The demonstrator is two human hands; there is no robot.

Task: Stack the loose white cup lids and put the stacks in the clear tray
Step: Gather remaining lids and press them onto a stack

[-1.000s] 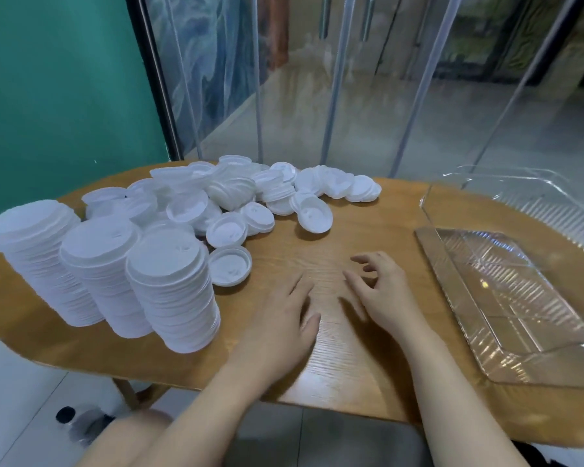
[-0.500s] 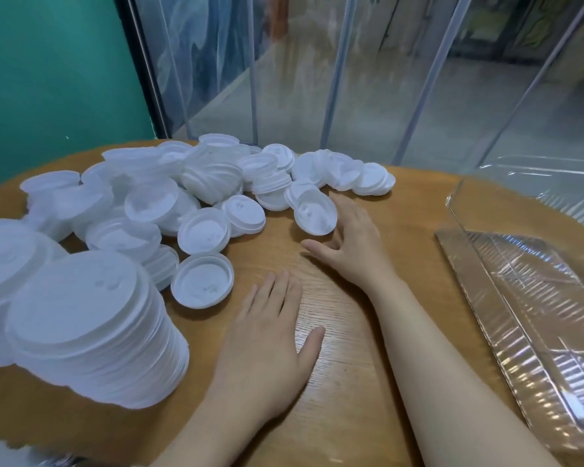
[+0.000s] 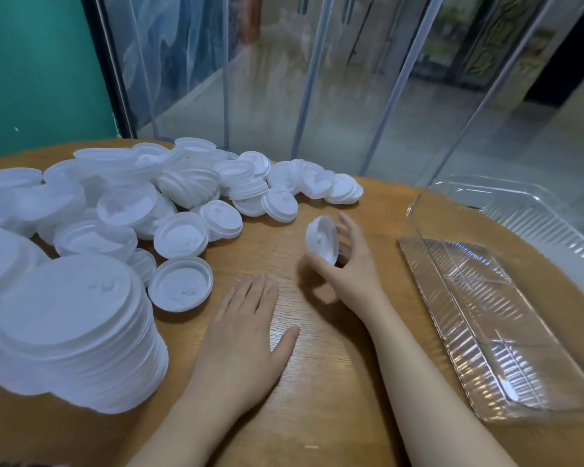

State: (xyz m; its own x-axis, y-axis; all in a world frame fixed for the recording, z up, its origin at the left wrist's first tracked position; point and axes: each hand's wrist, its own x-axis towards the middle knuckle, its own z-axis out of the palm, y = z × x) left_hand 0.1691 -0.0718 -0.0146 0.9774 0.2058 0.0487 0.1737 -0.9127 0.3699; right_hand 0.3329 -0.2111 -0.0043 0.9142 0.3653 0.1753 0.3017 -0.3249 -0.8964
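Note:
Loose white cup lids [image 3: 169,200] lie in a heap across the back left of the round wooden table [image 3: 317,399]. Tall stacks of lids [image 3: 78,332] stand at the near left. My right hand [image 3: 351,264] pinches one white lid [image 3: 322,239] on edge, lifted just above the table, right of the heap. My left hand [image 3: 246,338] rests flat on the wood with fingers straight, beside a single upturned lid [image 3: 181,284]. The clear tray [image 3: 486,318] lies at the right with nothing in it.
The tray's clear hinged cover [image 3: 520,210] stands open behind it at the table's right edge. A teal wall [image 3: 41,69] and glass panels [image 3: 317,79] rise just beyond the table's far edge.
My right hand reached to the heap's edge, picked up one lid and drew it back toward me, tilted on edge. My left hand stayed flat on the table.

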